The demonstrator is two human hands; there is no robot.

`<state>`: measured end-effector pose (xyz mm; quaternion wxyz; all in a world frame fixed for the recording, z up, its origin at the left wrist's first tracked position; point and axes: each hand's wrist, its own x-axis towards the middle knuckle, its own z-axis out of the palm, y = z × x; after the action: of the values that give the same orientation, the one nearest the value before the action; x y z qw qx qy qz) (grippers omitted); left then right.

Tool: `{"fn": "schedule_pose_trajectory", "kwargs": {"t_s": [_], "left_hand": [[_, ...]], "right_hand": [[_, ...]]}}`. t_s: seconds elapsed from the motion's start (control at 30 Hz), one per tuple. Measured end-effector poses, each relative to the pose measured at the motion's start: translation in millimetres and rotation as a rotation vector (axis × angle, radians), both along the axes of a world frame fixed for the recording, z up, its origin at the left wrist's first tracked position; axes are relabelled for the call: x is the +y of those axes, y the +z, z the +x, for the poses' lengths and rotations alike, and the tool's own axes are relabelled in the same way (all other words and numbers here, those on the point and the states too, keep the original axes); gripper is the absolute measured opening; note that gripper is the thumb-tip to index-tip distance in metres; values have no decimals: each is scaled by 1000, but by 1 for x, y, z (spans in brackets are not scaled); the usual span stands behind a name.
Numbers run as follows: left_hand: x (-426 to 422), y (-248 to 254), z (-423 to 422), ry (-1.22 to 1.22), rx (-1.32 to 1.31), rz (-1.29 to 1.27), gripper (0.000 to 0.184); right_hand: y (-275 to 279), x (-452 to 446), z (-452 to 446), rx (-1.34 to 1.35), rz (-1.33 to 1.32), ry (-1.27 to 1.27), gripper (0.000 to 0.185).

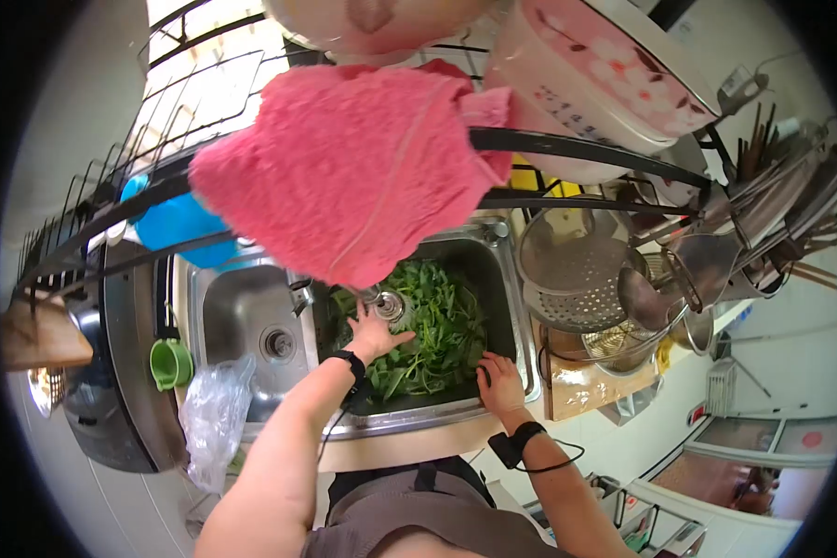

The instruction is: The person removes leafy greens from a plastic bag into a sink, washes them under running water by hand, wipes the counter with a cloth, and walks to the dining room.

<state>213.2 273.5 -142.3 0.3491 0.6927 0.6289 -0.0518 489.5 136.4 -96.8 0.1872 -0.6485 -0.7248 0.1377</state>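
Note:
Leafy greens (432, 321) fill the right basin of a steel double sink (525, 353). My left hand (370, 335) reaches into that basin at the left side of the greens, fingers spread, close under the faucet (374, 296). At the right side of the leaves is my right hand (502, 381), its slightly bent fingers apart and touching the edge of the greens. Neither hand shows anything gripped. Both wrists wear black bands, and a pink towel (344, 167) hangs over the upper part of the sink, hiding some of it.
A black rack (586, 147) with patterned bowls (614, 65) spans above. Left are the other basin (232, 312), a plastic bag (216, 418) and a green cup (169, 363). A perforated strainer (581, 279) and ladle (644, 298) hang at right, above a wooden board (591, 381).

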Motion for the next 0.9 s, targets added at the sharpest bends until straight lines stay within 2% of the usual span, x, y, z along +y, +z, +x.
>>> {"fn": "schedule_pose_trajectory", "kwargs": {"t_s": [0.07,0.1,0.2,0.27,0.3,0.37,0.4,0.47,0.5,0.53,0.6,0.63,0.73,0.77,0.8,0.83,0.87,0.9], "left_hand": [[12,-15,11,55,-3,-63,105],[8,-36,19,170,-3,70,104],[-5,-71,40,38,2,285,107],[-26,-72,58,-47,15,492,101],[-27,-77,56,-63,11,486,101],[-26,-85,46,-312,-154,395,89],[-16,-79,39,-316,-159,395,89],[8,-51,23,-509,-41,153,70],[14,-38,23,-405,27,62,62],[20,-61,18,-351,31,58,56],[25,-202,-10,-223,-231,199,44],[30,-235,-23,-212,-361,219,39],[36,-174,-43,-343,-471,99,40],[25,-95,-28,32,-937,-228,42],[18,-31,-12,23,-926,-233,42],[13,23,3,112,-882,-262,44],[11,46,10,201,-835,-290,47],[7,6,0,46,-839,-276,53]], "right_hand": [[0,0,0,13,29,-24,14],[-1,-2,1,29,41,-32,12],[5,3,0,18,112,-20,10],[3,3,2,18,119,-31,10],[2,1,2,21,123,-31,11],[0,-2,3,14,115,-37,11],[0,0,4,9,123,-26,11],[-1,-2,5,10,109,-38,12],[-3,-2,6,12,118,-45,11],[-5,-2,6,16,127,-54,11],[-5,-6,6,30,84,-80,10],[-5,-7,6,39,43,-105,9],[-10,-9,9,68,64,-110,10],[-6,-8,8,69,93,-105,10],[-7,-7,9,78,93,-117,10],[-10,-6,11,77,144,-94,9],[-11,-6,12,76,195,-71,9],[-9,-8,11,89,148,-75,8]]}}
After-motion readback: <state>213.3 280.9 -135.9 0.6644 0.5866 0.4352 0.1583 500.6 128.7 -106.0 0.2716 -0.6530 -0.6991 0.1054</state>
